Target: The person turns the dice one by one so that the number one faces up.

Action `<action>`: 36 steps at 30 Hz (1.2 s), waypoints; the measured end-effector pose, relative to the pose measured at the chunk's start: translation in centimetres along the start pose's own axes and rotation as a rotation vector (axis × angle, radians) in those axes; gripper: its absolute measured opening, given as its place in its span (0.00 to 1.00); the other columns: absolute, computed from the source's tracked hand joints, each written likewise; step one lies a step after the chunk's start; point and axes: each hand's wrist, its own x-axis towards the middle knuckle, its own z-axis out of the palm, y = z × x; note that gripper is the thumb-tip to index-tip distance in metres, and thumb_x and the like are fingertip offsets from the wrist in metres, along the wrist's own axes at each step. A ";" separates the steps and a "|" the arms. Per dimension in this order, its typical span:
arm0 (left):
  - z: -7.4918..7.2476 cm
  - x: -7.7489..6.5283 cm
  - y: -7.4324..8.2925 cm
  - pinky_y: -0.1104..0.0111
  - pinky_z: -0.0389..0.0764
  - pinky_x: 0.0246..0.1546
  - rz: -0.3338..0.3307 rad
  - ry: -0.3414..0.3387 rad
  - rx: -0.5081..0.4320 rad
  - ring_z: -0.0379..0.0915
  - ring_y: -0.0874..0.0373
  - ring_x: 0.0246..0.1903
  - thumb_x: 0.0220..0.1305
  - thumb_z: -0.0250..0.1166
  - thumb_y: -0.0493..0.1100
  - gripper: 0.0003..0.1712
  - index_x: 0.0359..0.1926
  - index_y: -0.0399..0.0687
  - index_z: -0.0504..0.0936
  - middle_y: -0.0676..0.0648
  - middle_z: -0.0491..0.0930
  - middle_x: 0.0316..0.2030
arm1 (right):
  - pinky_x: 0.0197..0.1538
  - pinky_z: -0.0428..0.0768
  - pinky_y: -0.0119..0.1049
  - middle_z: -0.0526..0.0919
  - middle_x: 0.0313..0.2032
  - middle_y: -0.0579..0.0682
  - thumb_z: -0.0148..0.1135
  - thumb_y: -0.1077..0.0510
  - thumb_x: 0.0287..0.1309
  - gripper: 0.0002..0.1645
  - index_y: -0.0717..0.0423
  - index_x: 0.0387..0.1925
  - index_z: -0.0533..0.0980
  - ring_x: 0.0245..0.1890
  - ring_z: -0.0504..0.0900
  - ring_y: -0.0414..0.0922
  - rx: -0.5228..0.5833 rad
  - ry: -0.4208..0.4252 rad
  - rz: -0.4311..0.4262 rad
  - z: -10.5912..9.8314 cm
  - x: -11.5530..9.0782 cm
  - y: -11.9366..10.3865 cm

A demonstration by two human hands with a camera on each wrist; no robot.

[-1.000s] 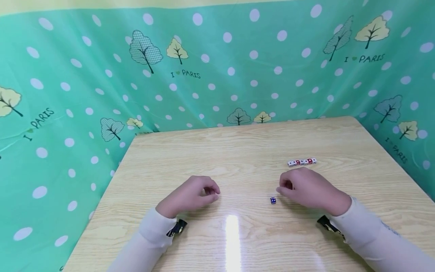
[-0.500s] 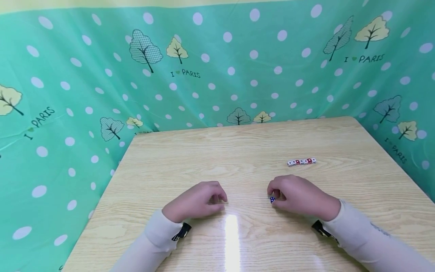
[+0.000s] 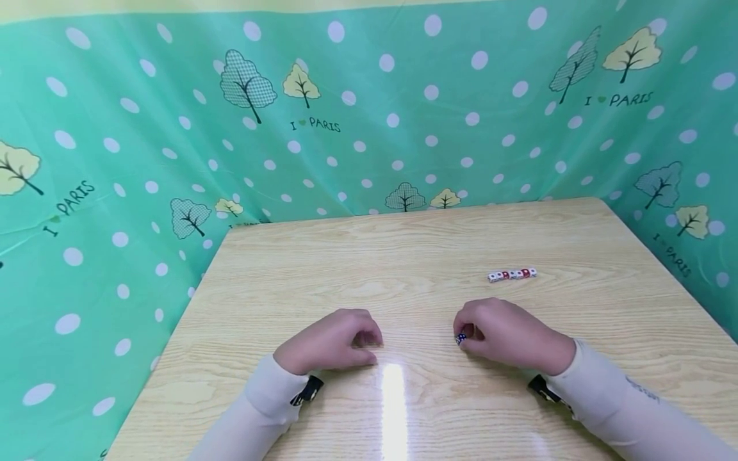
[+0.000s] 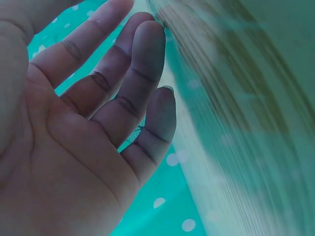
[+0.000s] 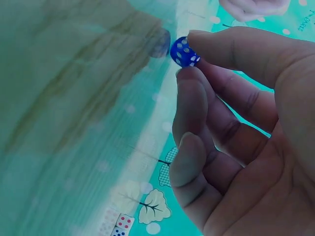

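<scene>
A small blue die with white pips (image 3: 460, 339) is pinched between the thumb and fingertips of my right hand (image 3: 504, 334), low over the table. In the right wrist view the blue die (image 5: 184, 52) shows pips on the faces that stick out past the fingertips. My left hand (image 3: 328, 342) hovers by the middle of the table with relaxed, slightly bent fingers. Nothing lies between its thumb and fingers, and the left wrist view shows a bare palm (image 4: 74, 147). Beyond my right hand, a straight row of white and red dice (image 3: 512, 275) rests on the table.
The pale wood-grain table (image 3: 346, 256) spreads under both hands. A green dotted cloth (image 3: 369, 128) with tree prints hangs behind it and along its sides. A bright strip of reflected light (image 3: 394, 410) lies on the tabletop near the front.
My right hand has moved left and nearer, taking the blue die between thumb and fingers. The die has since turned in that pinch. My left hand has shifted slightly right and nearer.
</scene>
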 end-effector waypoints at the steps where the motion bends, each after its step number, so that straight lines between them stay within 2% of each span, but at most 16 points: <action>1: 0.0 0.0 -0.1 0.72 0.80 0.44 -0.001 0.001 0.000 0.78 0.63 0.39 0.60 0.77 0.47 0.11 0.43 0.54 0.88 0.58 0.82 0.40 | 0.33 0.75 0.28 0.77 0.28 0.31 0.74 0.61 0.57 0.10 0.41 0.32 0.83 0.28 0.74 0.32 0.010 -0.001 0.003 -0.1 0.0 0.0; 10: -0.5 -0.4 -0.8 0.67 0.82 0.46 -0.048 0.012 -0.020 0.79 0.61 0.40 0.62 0.75 0.45 0.10 0.43 0.52 0.87 0.56 0.83 0.40 | 0.35 0.78 0.29 0.80 0.28 0.30 0.75 0.59 0.58 0.10 0.39 0.33 0.83 0.28 0.75 0.30 0.099 -0.031 0.011 -0.3 0.0 0.5; 15: -0.9 -0.6 -1.5 0.68 0.80 0.45 -0.086 0.040 -0.011 0.78 0.59 0.39 0.61 0.76 0.46 0.11 0.43 0.53 0.87 0.56 0.83 0.40 | 0.35 0.79 0.29 0.82 0.29 0.31 0.75 0.58 0.59 0.09 0.39 0.33 0.83 0.29 0.78 0.31 0.186 -0.067 0.016 -0.4 0.1 1.0; 19: -1.0 -0.7 -1.9 0.68 0.80 0.45 -0.116 0.061 0.001 0.78 0.59 0.39 0.60 0.77 0.47 0.11 0.43 0.53 0.88 0.57 0.82 0.40 | 0.33 0.78 0.30 0.80 0.25 0.33 0.74 0.59 0.60 0.09 0.40 0.33 0.83 0.26 0.76 0.32 0.235 -0.093 0.024 -0.5 0.2 1.3; 25: -1.1 -0.6 -2.3 0.68 0.79 0.43 -0.135 0.073 0.002 0.76 0.59 0.38 0.57 0.79 0.44 0.13 0.43 0.52 0.88 0.56 0.82 0.39 | 0.30 0.75 0.29 0.74 0.20 0.35 0.72 0.61 0.61 0.09 0.40 0.33 0.83 0.22 0.71 0.32 0.245 -0.113 0.037 -0.4 0.2 1.8; 36: -1.0 -0.7 -2.5 0.68 0.78 0.42 -0.163 0.065 -0.039 0.75 0.59 0.38 0.55 0.80 0.42 0.14 0.42 0.53 0.87 0.54 0.81 0.37 | 0.31 0.75 0.29 0.75 0.21 0.35 0.72 0.60 0.61 0.09 0.40 0.33 0.83 0.23 0.72 0.32 0.243 -0.121 0.043 -0.2 0.3 2.1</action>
